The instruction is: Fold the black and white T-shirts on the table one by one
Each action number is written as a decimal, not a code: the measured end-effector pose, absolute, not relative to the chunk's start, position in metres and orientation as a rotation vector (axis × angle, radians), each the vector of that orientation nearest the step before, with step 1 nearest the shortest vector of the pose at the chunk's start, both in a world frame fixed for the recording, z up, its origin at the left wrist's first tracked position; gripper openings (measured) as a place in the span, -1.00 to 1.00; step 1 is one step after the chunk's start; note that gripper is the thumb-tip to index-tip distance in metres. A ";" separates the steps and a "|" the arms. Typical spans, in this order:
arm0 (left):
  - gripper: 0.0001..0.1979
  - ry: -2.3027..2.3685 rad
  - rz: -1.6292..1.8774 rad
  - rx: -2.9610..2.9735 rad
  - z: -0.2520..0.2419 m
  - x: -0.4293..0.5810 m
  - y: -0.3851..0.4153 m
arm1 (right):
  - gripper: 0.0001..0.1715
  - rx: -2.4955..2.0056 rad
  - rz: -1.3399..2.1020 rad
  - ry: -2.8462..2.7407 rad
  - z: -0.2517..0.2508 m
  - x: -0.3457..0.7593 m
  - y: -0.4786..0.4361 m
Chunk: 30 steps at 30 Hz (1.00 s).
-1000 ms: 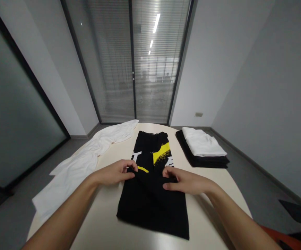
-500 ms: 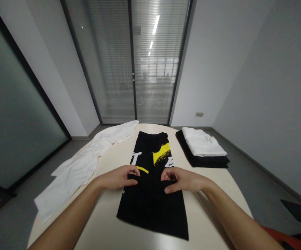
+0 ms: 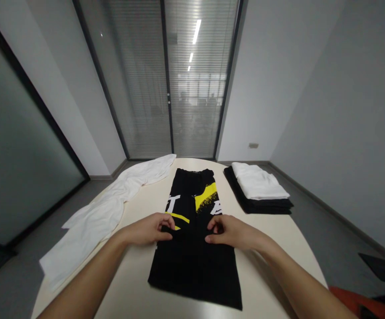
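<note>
A black T-shirt (image 3: 192,270) with yellow and white print lies folded into a long strip, its plain hem end towards me. My left hand (image 3: 154,228) is closed at the strip's left side, thumb and curled fingers gripping the cloth about midway along. Across from it, my right hand (image 3: 230,231) has its thumb and bent fingers closed on the right side of the same shirt. Between the hands a layer of black cloth crosses the strip, and the print shows beyond it. Part of the cloth under the fingers is hidden.
On the left of the round table (image 3: 126,283) a white garment (image 3: 102,217) lies loosely spread. At the right, a folded white garment (image 3: 261,181) rests on folded black ones (image 3: 269,207). A red and black object (image 3: 348,301), partly cut off, stands beyond the table's right edge.
The cloth between my hands has gone from a sagging fold to lying flatter. My left hand has shifted slightly left; my right hand stays at nearly the same place.
</note>
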<state>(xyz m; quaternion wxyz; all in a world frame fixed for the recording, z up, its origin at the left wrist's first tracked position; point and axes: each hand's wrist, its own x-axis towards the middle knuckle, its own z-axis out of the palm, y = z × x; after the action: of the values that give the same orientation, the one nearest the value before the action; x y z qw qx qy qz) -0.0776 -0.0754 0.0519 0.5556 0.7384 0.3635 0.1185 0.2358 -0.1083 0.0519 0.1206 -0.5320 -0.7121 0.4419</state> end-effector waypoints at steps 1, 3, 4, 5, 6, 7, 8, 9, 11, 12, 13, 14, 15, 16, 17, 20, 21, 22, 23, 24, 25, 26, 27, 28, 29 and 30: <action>-0.71 0.855 0.257 1.749 0.052 -0.078 -0.076 | -0.42 -1.583 1.242 -2.113 0.053 0.235 -0.110; -0.68 0.858 0.206 1.774 0.054 -0.078 -0.077 | -0.48 -1.629 1.199 -2.163 0.057 0.232 -0.114; -0.68 0.863 0.188 1.793 0.056 -0.079 -0.077 | -0.52 -1.632 1.201 -2.179 0.059 0.231 -0.115; -0.69 0.867 0.174 1.812 0.058 -0.078 -0.078 | -0.56 -1.615 1.210 -2.186 0.061 0.230 -0.116; -0.70 0.872 0.167 1.829 0.060 -0.078 -0.078 | -0.60 -1.573 1.224 -2.184 0.062 0.229 -0.117; -0.73 0.876 0.163 1.843 0.062 -0.078 -0.079 | -0.63 -1.505 1.241 -2.179 0.063 0.228 -0.117; -0.75 0.874 0.161 1.857 0.063 -0.078 -0.079 | -0.66 -1.419 1.261 -2.175 0.064 0.227 -0.117; -0.79 0.864 0.163 1.863 0.064 -0.078 -0.079 | -0.68 -1.330 1.284 -2.179 0.065 0.227 -0.117; -0.84 0.815 0.170 1.843 0.065 -0.079 -0.079 | -0.71 -1.182 1.332 -2.211 0.066 0.228 -0.117; -0.84 0.774 0.173 1.824 0.065 -0.080 -0.079 | -0.71 -1.129 1.359 -2.237 0.068 0.228 -0.118; -0.84 0.731 0.172 1.804 0.064 -0.081 -0.078 | -0.68 -1.091 1.389 -2.267 0.069 0.229 -0.119; -0.83 0.691 0.165 1.789 0.063 -0.082 -0.078 | -0.63 -1.067 1.415 -2.294 0.071 0.229 -0.119; -0.80 0.663 0.153 1.786 0.062 -0.082 -0.078 | -0.59 -1.053 1.436 -2.313 0.072 0.228 -0.120; -0.78 0.649 0.138 1.792 0.062 -0.083 -0.078 | -0.57 -1.048 1.450 -2.318 0.074 0.228 -0.121; -0.76 0.649 0.122 1.800 0.062 -0.083 -0.078 | -0.57 -1.046 1.462 -2.311 0.075 0.227 -0.121; -0.73 0.683 0.085 1.818 0.063 -0.083 -0.079 | -0.61 -1.016 1.505 -2.233 0.073 0.224 -0.120; -0.74 0.692 0.083 1.828 0.064 -0.083 -0.079 | -0.61 -1.004 1.528 -2.203 0.072 0.224 -0.120; -0.74 0.698 0.091 1.842 0.064 -0.082 -0.079 | -0.60 -1.000 1.546 -2.177 0.070 0.224 -0.119; -0.75 0.704 0.108 1.857 0.065 -0.081 -0.080 | -0.59 -1.008 1.556 -2.158 0.067 0.224 -0.118; -0.77 0.713 0.138 1.869 0.065 -0.080 -0.080 | -0.57 -1.024 1.558 -2.145 0.066 0.224 -0.117; -0.80 0.728 0.177 1.880 0.065 -0.080 -0.080 | -0.55 -1.042 1.552 -2.134 0.064 0.224 -0.116; -0.84 0.750 0.222 1.889 0.066 -0.079 -0.080 | -0.52 -1.057 1.537 -2.122 0.064 0.225 -0.115; -0.88 0.783 0.269 1.895 0.066 -0.079 -0.079 | -0.51 -1.064 1.518 -2.106 0.064 0.225 -0.115; -0.91 0.822 0.314 1.896 0.067 -0.078 -0.079 | -0.51 -1.065 1.502 -2.084 0.066 0.225 -0.114; -0.90 0.858 0.355 1.883 0.068 -0.078 -0.078 | -0.53 -1.061 1.491 -2.059 0.068 0.225 -0.113; -0.86 0.884 0.390 1.856 0.070 -0.077 -0.077 | -0.56 -1.054 1.482 -2.033 0.070 0.225 -0.111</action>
<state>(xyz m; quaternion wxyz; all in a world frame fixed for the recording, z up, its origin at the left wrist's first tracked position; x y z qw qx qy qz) -0.0774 -0.0765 0.0697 0.5010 0.7676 0.3657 0.1615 0.2255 -0.1112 0.0705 0.2054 -0.3780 -0.7295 0.5317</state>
